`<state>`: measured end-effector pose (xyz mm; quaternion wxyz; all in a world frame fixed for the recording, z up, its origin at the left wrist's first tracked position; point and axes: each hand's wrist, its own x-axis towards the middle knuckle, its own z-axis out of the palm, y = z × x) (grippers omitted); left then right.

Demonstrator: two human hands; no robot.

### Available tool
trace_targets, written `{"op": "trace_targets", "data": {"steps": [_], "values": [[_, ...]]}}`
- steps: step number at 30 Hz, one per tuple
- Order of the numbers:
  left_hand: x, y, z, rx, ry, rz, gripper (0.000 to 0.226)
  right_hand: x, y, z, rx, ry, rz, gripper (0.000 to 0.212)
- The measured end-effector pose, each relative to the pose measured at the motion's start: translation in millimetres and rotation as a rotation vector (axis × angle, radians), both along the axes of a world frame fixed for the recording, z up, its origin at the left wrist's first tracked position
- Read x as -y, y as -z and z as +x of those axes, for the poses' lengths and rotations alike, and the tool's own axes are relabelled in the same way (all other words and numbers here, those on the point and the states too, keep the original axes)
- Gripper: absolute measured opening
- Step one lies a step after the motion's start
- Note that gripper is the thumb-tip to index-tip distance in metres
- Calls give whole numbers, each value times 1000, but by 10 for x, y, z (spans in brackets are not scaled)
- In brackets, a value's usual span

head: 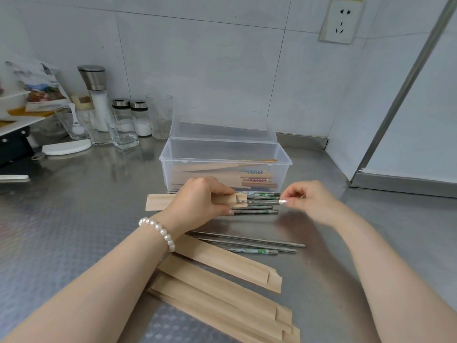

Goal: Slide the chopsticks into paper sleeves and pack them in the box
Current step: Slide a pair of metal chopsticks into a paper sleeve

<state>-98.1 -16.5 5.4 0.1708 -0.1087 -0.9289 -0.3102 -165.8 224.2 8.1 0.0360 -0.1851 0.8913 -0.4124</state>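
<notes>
- The paper sleeve [158,202] lies flat on the steel counter [74,219], long axis running 9 o'clock to 3 o'clock, its open mouth facing 3 o'clock. It is plain tan paper, with its closed end sticking out past the left hand's 9 o'clock side.
- The left hand [197,201] grips the sleeve at the mouth end, fingers and thumb curled round it — pinning it just in front of the box.
- A pair of chopsticks [257,203] lies on the same axis as the sleeve, tips already inside the mouth. They are thin, grey metal, with green-printed upper ends; a few more lie alongside.
- The right hand [309,201] sits at 3 o'clock of the sleeve, pinching the chopsticks' outer end between fingertip and thumb — the nearer hand for pushing them toward 9 o'clock.
- The clear plastic box [225,154], lid up, stands at 12 o'clock of both hands, already holding several sleeved pairs.
- Spare sleeves [222,288] are stacked at 6 o'clock, with loose chopsticks [249,243] between.
</notes>
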Motion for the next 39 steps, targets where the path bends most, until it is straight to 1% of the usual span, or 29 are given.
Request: {"op": "trace_targets", "data": {"steps": [3, 6, 8, 10, 13, 15, 17, 25, 29, 32, 35, 37, 39], "values": [[5, -2, -2, -8, -10, 8, 42, -87, -79, -23, 3, 93, -390, 19], [7, -4, 4, 4, -16, 13, 42, -165, -155, -56, 87, 177, -900, 17], [9, -1, 4, 12, -19, 10, 41, -219, -177, -85, 112, 248, -1140, 20], [11, 0, 3, 11, -38, 21, 41, -267, -173, -120, 75, 324, -1257, 21], [16, 0, -2, 9, -61, 42, 41, -308, -157, -160, -2, 449, -1330, 25], [20, 0, -7, 10, -67, 43, 40, -325, -163, -161, -20, 508, -1358, 26], [23, 2, -14, 14, -79, 40, 41, -332, -172, -152, -20, 524, -1364, 26], [35, 20, -37, 33, -106, 54, 40, -219, -191, -86, -73, 506, -1268, 24], [31, 35, -46, 32, -109, 67, 40, -164, -185, -57, -31, 463, -1221, 24], [23, 33, -51, 29, -106, 78, 39, -74, -148, -25, 104, 374, -1113, 20], [25, 31, -49, 24, -112, 99, 38, 16, -92, 16, 232, 274, -917, 15], [23, 26, -43, 16, -108, 100, 39, 81, -61, 45, 276, 206, -783, 12], [12, 25, -37, -1, -89, 88, 38, 152, -26, 75, 294, 149, -697, 11]]}}
